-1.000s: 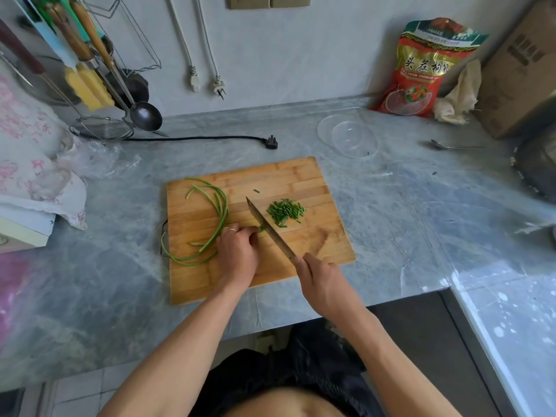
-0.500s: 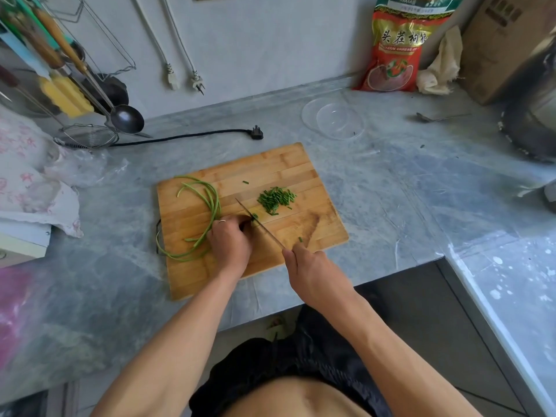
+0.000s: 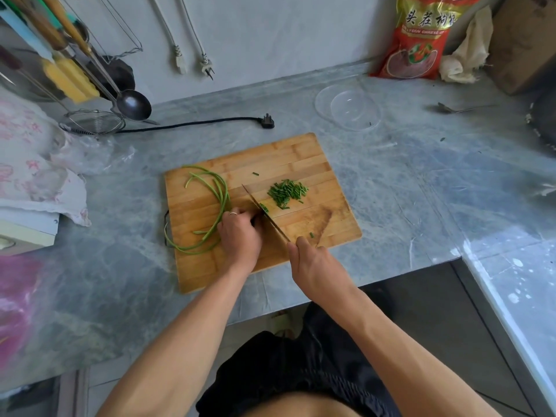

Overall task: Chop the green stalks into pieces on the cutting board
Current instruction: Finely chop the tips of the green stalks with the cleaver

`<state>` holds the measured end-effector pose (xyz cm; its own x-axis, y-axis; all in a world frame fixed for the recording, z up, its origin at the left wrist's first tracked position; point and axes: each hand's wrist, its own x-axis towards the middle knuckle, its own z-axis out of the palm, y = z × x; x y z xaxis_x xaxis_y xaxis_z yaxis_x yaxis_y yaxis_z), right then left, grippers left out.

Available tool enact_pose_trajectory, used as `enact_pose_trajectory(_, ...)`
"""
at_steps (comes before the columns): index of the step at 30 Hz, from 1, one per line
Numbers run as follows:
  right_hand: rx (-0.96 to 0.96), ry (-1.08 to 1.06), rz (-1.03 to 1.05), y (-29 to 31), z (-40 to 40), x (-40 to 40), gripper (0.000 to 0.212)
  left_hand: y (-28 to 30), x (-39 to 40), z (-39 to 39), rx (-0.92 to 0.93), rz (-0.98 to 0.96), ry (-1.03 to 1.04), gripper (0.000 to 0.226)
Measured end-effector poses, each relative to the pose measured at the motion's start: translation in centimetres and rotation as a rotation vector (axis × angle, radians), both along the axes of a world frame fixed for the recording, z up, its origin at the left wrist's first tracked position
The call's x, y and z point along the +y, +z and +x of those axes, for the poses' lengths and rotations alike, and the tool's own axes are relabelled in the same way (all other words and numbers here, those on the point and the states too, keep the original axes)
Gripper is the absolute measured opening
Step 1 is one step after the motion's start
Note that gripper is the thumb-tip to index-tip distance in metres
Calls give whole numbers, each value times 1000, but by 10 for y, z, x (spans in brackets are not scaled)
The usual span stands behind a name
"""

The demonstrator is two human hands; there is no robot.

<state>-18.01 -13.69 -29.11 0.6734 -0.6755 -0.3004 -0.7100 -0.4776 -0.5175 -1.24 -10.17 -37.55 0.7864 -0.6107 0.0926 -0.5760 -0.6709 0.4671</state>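
Observation:
A wooden cutting board (image 3: pixel 301 164) lies on the grey marble counter. Long green stalks (image 3: pixel 221 194) curve across its left half and hang over the left edge. My left hand (image 3: pixel 240 236) grips the stalks' ends, fingers curled, right beside the blade. My right hand (image 3: pixel 316 266) holds the handle of a knife (image 3: pixel 264 213), whose blade lies slantwise on the board against my left fingers. A pile of chopped green pieces (image 3: pixel 287 192) sits to the right of the blade. A few stray bits lie elsewhere on the board.
A clear plastic bowl (image 3: pixel 349 108) stands behind the board. A black power plug and cord (image 3: pixel 266 121) lie at the back. A ladle, strainer and utensil rack (image 3: pixel 90 85) are at the back left, a red bag (image 3: pixel 418 40) and a spoon (image 3: pixel 451 109) at the back right. Cloth and bags lie left.
The view has shifted slightly. The knife blade has come down next to my left fingers on the stalk ends, and both hands stay in the same place on the board.

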Motion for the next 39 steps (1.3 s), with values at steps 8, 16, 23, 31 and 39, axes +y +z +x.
enact_pose_trajectory(8,9,7,-19,-7,5,2,33,-3,1,-2,10,-54,24,16)
enact_pose_trajectory(16,36,-13,26,-6,1,2,36,-4,5,-1,29,-69,10,22)
enact_pose_trajectory(23,55,-34,71,1,-12,0,37,-7,4,-2,40,-76,12,19)
enact_pose_trajectory(31,11,-7,103,1,7,-5,37,-5,3,-1,52,-46,22,19)
enact_pose_trajectory(39,-58,-107,160,-4,-6,-10,42,-6,2,-2,50,-104,32,14)
